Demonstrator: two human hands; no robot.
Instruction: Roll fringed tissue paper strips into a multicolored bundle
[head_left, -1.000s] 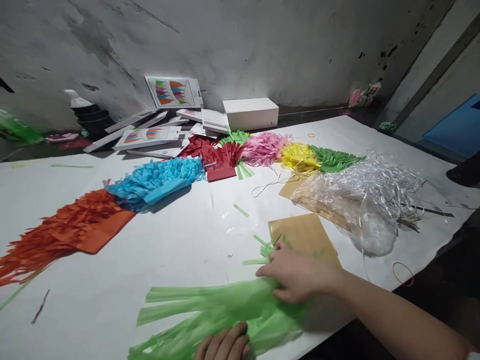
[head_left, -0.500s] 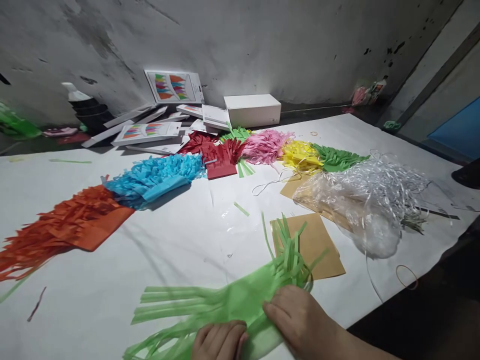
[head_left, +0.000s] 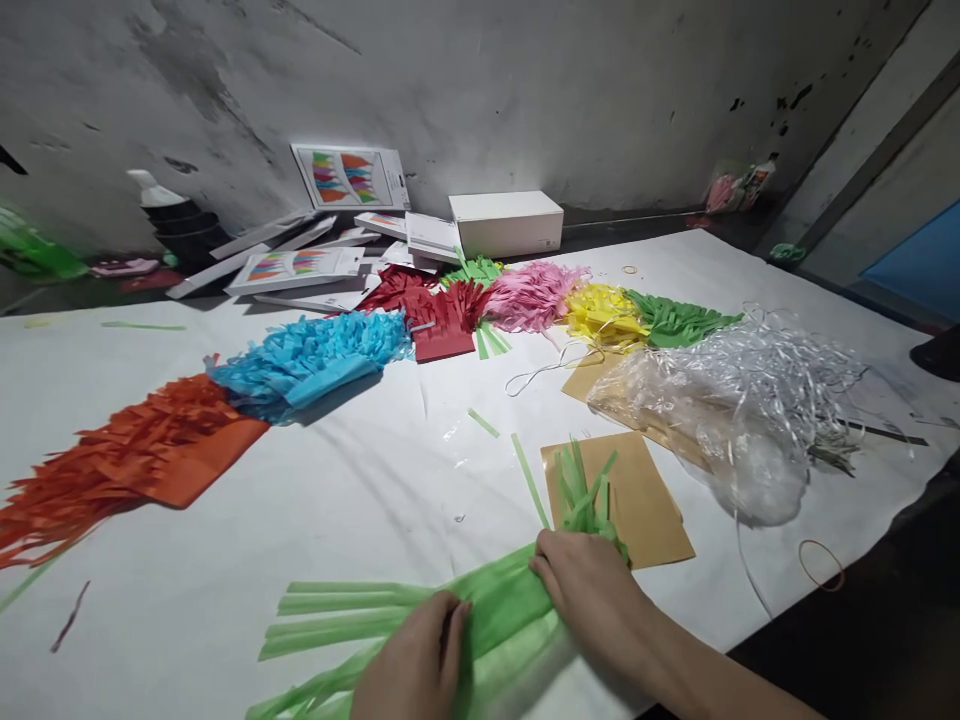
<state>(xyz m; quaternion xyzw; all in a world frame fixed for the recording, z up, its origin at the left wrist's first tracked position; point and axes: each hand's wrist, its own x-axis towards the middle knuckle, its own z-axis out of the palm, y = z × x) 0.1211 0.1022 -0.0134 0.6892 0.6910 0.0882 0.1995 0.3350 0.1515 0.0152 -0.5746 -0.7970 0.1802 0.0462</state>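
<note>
Close in on the white-covered table [head_left: 375, 490], left hand [head_left: 411, 655] and right hand [head_left: 591, 585] both grip a pale-green fringed tissue-paper sheet [head_left: 504, 610]. With that as clock centre, its strips overlap a flat brown paper square [head_left: 654, 495] at two o'clock; beyond sits a crumpled clear plastic bag [head_left: 757, 480], contents unclear. An orange tissue bundle [head_left: 161, 440] lies at ten, a blue tissue bundle [head_left: 315, 360] at eleven, a white cardboard box [head_left: 506, 225], contents hidden, at twelve.

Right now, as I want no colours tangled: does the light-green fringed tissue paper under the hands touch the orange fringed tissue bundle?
Apart: the head view shows white table paper between the green tissue paper and the orange bundle.
</note>
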